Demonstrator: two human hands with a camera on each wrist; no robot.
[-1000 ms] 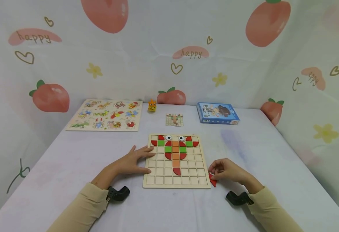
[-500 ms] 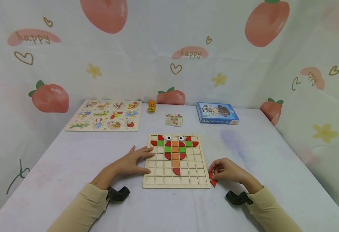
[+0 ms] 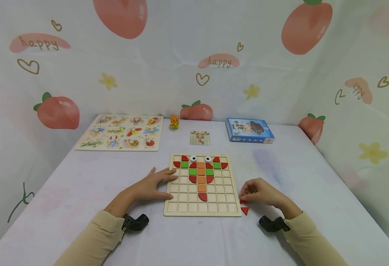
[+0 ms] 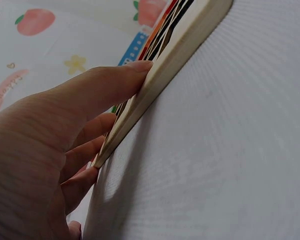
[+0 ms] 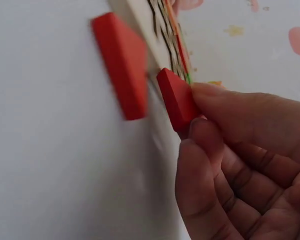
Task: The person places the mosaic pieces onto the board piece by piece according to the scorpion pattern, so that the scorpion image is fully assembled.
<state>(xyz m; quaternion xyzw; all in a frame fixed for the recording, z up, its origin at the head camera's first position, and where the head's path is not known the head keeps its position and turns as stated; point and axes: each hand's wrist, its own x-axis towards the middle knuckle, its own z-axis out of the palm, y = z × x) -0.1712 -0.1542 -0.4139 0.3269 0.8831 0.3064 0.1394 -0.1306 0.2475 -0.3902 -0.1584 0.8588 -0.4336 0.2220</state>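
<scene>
At the middle of the table lies a square wooden grid board, bearing green, orange and red pieces and two eye discs. My left hand rests on its left edge, fingers spread and thumb on the rim, as the left wrist view confirms. Beside the lower right edge, my right hand pinches a red triangular block between thumb and fingers. A second red triangular block lies on the table just in front of that hand. The pinched block is partly covered by the fingers.
Behind the board lies a small pattern card. Further back are an insect puzzle board at left, an orange and yellow toy figure, and a blue box at right. A patterned cloth hangs behind the table.
My right hand has lifted slightly and drawn away from the nearer red triangular block, holding the other one. My left hand has stayed on the board's edge.
</scene>
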